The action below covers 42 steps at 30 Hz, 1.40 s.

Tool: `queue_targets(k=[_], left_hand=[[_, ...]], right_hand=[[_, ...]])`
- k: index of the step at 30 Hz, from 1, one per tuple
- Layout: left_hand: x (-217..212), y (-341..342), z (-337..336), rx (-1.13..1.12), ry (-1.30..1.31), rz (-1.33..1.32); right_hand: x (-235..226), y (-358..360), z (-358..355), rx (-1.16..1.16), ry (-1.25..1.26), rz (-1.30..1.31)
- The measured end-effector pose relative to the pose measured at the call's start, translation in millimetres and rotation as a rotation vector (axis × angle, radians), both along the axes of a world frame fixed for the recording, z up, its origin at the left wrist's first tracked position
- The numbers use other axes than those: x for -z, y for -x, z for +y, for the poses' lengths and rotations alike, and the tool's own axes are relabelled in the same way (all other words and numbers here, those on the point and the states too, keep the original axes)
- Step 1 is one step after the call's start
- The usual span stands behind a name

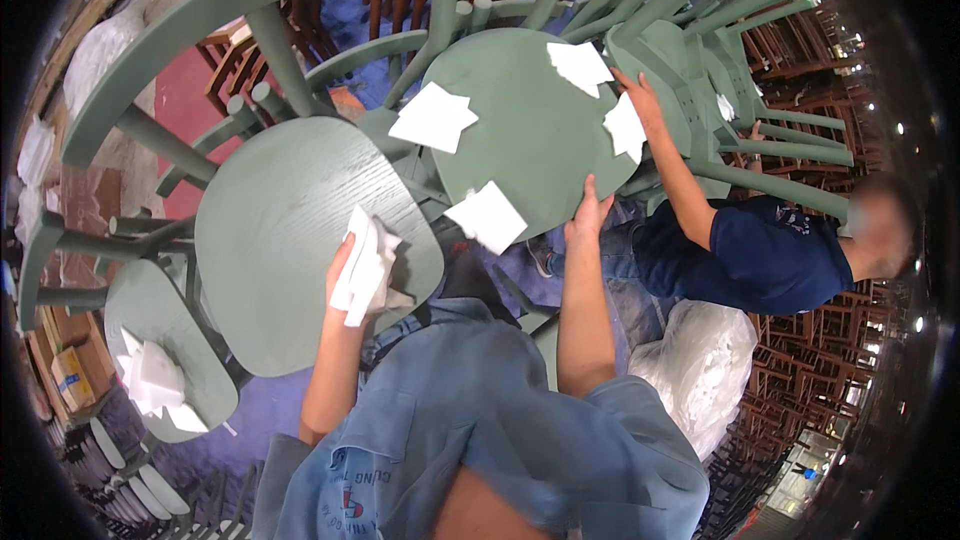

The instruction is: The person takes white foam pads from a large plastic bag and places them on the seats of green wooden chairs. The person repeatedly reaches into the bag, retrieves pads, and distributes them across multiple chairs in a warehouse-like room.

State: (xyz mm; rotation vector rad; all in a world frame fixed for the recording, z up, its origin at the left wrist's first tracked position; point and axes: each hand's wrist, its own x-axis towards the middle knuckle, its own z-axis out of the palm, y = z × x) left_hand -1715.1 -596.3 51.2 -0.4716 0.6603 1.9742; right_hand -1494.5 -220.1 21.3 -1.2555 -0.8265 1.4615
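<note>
My left hand (342,275) is closed around several white foam sheets (368,270), held over the seat of a green wooden chair (290,230). My right hand (588,212) grips the near edge of a second green seat (525,130). White foam pieces lie around that seat's rim: one on the left (437,118), one at the near edge (488,217), one at the far right (579,67). Another person's hand (642,105) reaches in from the right, by the foam piece (625,128) at the right edge.
A person in a dark blue shirt (760,250) stands at the right. At the left, a smaller-looking green seat (165,340) bears a foam pile (152,377). More green chairs (660,60) crowd the far right. Clear plastic wrap (700,360) lies below the person; brown chair frames (810,380) are stacked beyond.
</note>
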Motion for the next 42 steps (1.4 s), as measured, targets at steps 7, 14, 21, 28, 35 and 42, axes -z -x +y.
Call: queue_targets(k=[7,14,21,28,35,42], left_hand=[[-10,-6,17,0.054,0.104,0.134],[-13,-9,36,0.115,0.067,0.194],[-6,-5,37,0.138,0.000,0.177],[11,-6,44,0.101,0.140,0.135],[-4,6,41,0.117,0.063,0.188],[-9,12,36,0.187,-0.022,0.203]], right_hand=[[3,10,1,0.074,-0.012,-0.004],[5,15,7,0.103,-0.039,-0.048],[13,15,12,0.131,-0.079,-0.108],[12,15,12,0.162,-0.073,-0.112],[8,12,8,0.151,-0.078,-0.161],[7,1,-3,0.143,0.025,-0.094]])
